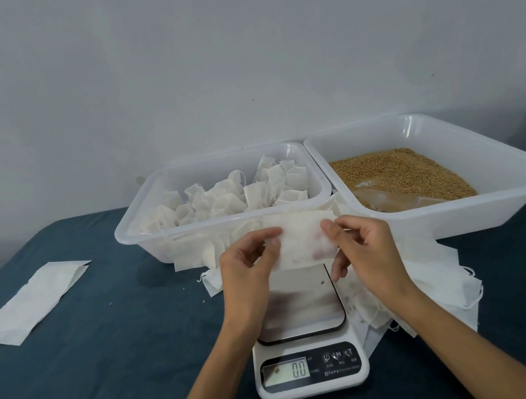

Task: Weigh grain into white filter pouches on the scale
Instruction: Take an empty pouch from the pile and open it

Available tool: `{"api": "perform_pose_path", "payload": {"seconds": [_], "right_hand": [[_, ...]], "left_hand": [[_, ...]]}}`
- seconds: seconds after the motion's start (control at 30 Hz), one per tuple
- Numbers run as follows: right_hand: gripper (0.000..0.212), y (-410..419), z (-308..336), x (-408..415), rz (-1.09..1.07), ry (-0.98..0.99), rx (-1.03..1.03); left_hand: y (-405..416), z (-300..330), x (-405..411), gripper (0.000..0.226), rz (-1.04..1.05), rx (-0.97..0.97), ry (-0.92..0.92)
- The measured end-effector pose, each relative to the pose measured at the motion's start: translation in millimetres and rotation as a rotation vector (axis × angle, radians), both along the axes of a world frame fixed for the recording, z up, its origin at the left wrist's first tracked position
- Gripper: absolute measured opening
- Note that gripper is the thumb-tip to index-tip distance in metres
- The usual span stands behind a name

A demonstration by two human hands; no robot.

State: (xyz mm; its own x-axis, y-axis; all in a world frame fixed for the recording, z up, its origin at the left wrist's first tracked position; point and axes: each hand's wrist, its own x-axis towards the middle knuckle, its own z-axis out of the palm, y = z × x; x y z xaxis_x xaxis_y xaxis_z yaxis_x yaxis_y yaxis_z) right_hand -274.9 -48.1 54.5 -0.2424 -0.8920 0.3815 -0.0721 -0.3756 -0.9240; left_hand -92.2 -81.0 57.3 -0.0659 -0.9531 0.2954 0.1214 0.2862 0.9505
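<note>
White pouch [298,241] pinched between both hands' fingers [269,232] (filled pouches [221,198] left tub [145,239], grain [396,170] right).

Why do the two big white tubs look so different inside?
The left tub holds many filled white pouches standing upright; the right tub holds loose brown grain with a clear scoop half buried. The left tub looks smaller, the right one wider. Both are translucent white plastic, side by side behind the scale.

Lighting: dim, even, bluish. Glare: soft sheen on scale [299,309] platform below the hands. Shadows: faint. Edges: wide-angle bending, slight softness.
</note>
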Motion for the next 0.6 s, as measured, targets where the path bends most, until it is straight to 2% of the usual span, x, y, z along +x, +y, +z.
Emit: {"api": "perform_pose_path", "payload": {"seconds": [0.1, 0.2, 0.47, 0.6], "right_hand": [[0.041, 1.9, 2.3, 0.0, 0.061, -0.01, 0.002], [0.023, 3.1, 5.9, 4.3, 0.17, 0.038, 0.011], [0.026, 9.0, 7.9, 5.0, 0.038, 0.093, -0.079], [0.02, 6.8, 4.5, 7.1, 0.048, 0.29, -0.145]], "left_hand": [[1.2, -0.6, -1.4, 0.022, -0.008, 0.008, -0.033], [0.3, 0.7, 1.1, 0.022, -0.001, 0.028, -0.01], [0.5, 1.1, 0.1, 0.03, -0.008, 0.056, -0.035], [0.0, 2.4, 1.6, 0.028, -0.016, 0.087, -0.046]]}}
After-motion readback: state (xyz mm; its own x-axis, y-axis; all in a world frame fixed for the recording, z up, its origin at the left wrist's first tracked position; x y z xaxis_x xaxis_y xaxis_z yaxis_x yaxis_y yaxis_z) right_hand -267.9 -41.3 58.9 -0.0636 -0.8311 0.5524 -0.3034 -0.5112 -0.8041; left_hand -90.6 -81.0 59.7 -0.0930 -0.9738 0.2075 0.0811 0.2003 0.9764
